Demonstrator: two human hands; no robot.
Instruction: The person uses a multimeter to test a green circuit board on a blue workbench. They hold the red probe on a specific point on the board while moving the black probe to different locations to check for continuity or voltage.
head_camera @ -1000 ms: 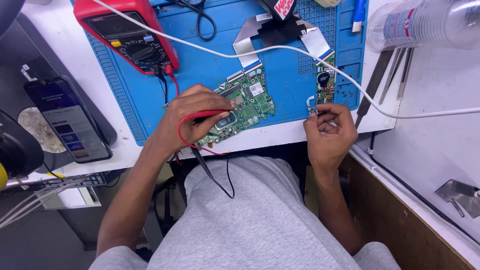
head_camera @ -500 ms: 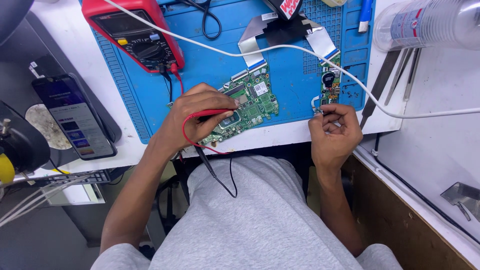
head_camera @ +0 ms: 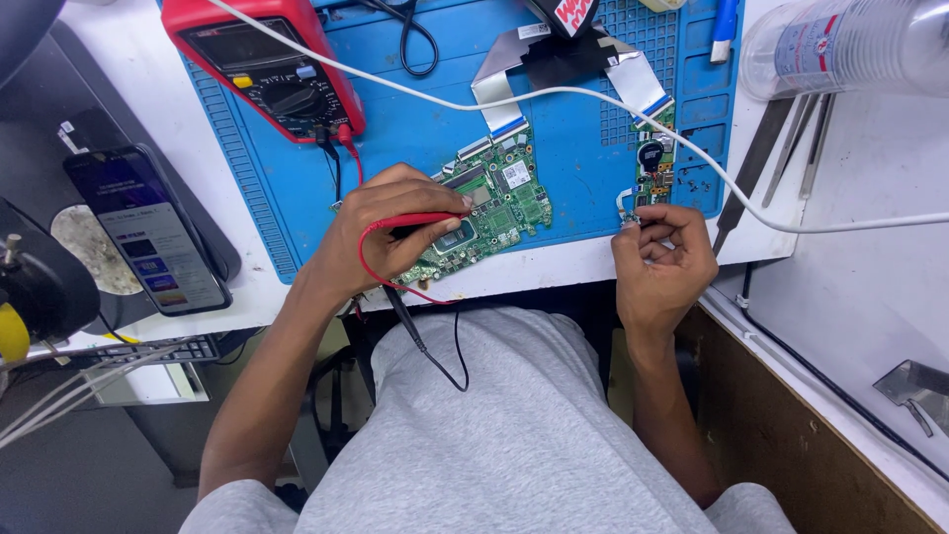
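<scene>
Left hand [head_camera: 390,232] w/ probes on green board [head_camera: 489,208], blue mat [head_camera: 415,119], white bench [head_camera: 148,119].

A light grey t-shirt [head_camera: 514,435] is worn, plain heathered knit, no print or logo seen on the front. Short sleeves [head_camera: 232,509] are cut off well above the elbows, so both forearms are left bare right down to the left hand [head_camera: 381,232] and the right hand [head_camera: 662,262]. No watch, ring, glove or wristband is seen on either one. Nails are kept short.
</scene>
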